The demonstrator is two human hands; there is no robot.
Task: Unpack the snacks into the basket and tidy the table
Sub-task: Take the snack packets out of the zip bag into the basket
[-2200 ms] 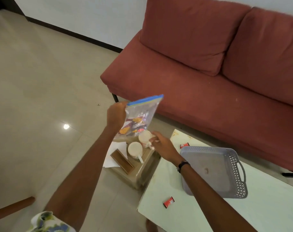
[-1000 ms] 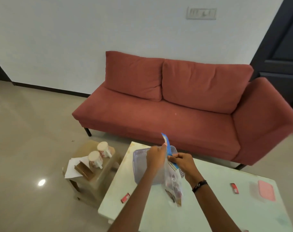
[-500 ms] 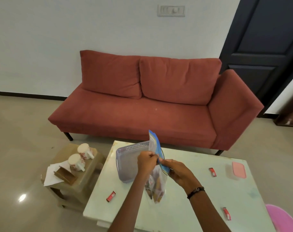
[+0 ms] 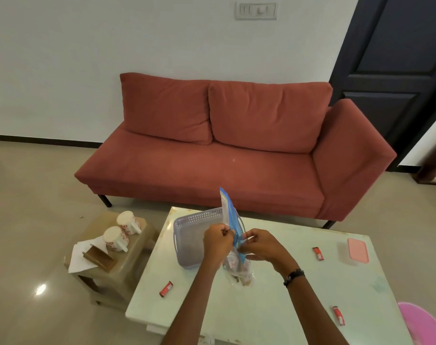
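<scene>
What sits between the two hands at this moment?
In the head view, the blue zip strip of the snack bag, pinched by the left hand and right hand.

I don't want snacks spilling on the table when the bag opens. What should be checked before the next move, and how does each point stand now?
1. Both hands on the bag top: ok. The left hand and right hand pinch the blue zip strip of the clear plastic zip bag.
2. Zip open: cannot tell.
3. Bag upright, snacks at the bottom: ok.
4. Grey perforated plastic basket close by: ok, just behind the bag.
5. Basket empty: cannot tell, hands hide part.
6. Loose red snack wrapper and two more on the white table: not ok, uncollected.
</scene>
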